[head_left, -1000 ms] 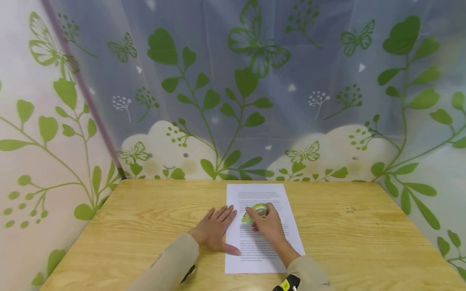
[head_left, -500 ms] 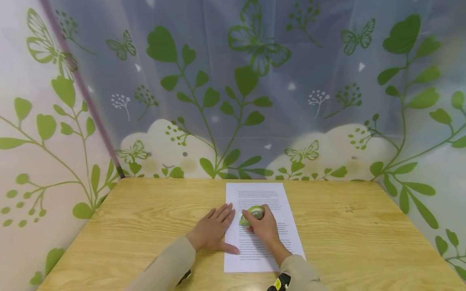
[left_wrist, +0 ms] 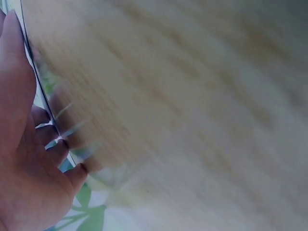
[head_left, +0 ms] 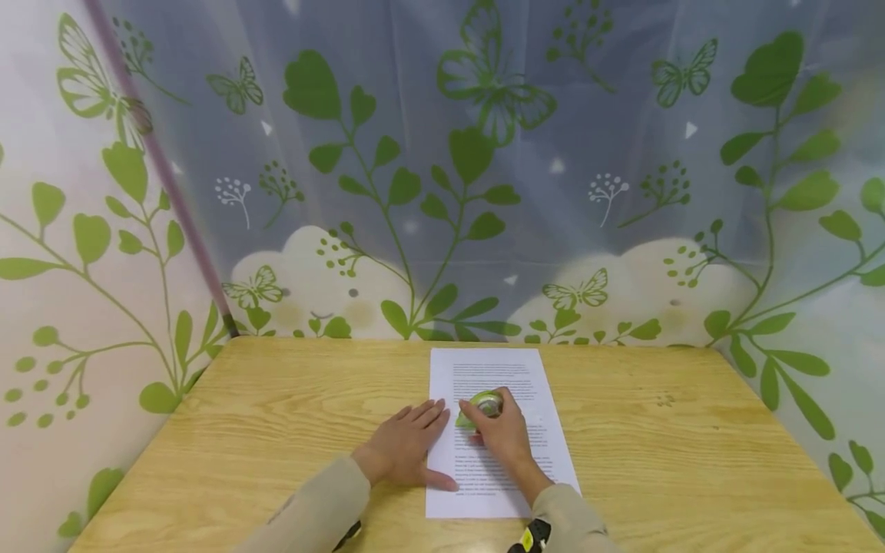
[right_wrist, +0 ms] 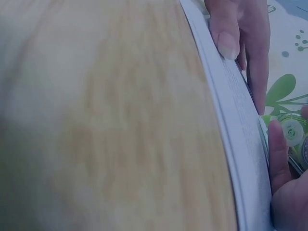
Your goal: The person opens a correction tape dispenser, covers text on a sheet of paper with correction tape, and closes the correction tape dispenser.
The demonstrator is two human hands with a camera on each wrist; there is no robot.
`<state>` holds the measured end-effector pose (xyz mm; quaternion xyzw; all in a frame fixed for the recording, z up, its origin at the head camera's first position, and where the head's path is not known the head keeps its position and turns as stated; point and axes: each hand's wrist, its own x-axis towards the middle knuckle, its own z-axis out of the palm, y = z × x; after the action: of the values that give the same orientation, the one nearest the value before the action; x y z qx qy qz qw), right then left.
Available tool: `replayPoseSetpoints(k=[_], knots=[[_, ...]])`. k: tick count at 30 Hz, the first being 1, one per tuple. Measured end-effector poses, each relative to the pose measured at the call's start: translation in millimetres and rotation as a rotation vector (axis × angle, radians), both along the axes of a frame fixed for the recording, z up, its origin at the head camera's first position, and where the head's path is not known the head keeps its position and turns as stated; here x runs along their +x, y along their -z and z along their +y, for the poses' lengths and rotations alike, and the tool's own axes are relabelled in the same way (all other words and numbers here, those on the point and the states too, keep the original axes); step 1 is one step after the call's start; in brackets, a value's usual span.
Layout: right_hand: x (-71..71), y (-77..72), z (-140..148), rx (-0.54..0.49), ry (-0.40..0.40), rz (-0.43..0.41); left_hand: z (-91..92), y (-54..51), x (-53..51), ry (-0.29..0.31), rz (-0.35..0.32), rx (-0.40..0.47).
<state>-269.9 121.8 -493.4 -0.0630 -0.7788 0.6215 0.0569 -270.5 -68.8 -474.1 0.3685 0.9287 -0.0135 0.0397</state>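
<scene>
A white sheet of printed paper (head_left: 442, 503) lies on the wooden table, with a white gap among its text lines. My right hand (head_left: 508, 442) pinches a green correction tape dispenser (head_left: 489, 402) between thumb and fingers, its tip low over the text. Spools show through its clear body in the right wrist view, where the dispenser (right_wrist: 292, 130) is partly cut off by the frame. Flat with fingers spread, my left hand (head_left: 404, 447) rests across the paper's left edge. The left wrist view shows this hand (left_wrist: 33, 183) at the side; the dispenser is out of sight there.
The wooden table (head_left: 290, 392) spreads to both sides of the paper. Behind it hangs a curtain (head_left: 387, 192) printed with green leaves and butterflies, and similar fabric closes in the left and right sides. Each sleeve has a dark wrist device (head_left: 532, 535) near it.
My right hand has moved a little left and down across the paper with the correction tape dispenser, then stayed nearly still. My left hand has slid slightly toward me.
</scene>
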Motion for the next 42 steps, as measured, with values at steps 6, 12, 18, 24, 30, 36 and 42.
replayPoseSetpoints(k=[6,12,18,24,30,36,42], knots=[[1.1,0.7,-0.4,0.01,-0.025,0.023,1.1,0.8,-0.1,0.007,0.021,0.01],[1.3,1.2,-0.2,0.018,-0.037,0.046,2.1,-0.4,0.6,0.011,0.014,0.0],[1.5,-0.5,-1.1,0.025,-0.034,0.059,2.1,-1.8,-0.2,0.006,0.023,-0.025],[1.2,0.0,-2.2,0.054,-0.037,0.051,1.2,-1.0,0.5,0.01,0.022,-0.013],[0.5,-1.5,-3.7,0.089,-0.057,0.048,1.8,-1.4,1.1,0.009,0.019,-0.014],[0.6,-5.7,-4.7,0.13,-0.067,0.063,1.9,-2.3,-0.1,0.002,0.036,-0.059],[2.5,-5.6,-5.6,0.155,-0.066,0.061,1.0,-4.0,2.5,-0.005,0.018,-0.066]])
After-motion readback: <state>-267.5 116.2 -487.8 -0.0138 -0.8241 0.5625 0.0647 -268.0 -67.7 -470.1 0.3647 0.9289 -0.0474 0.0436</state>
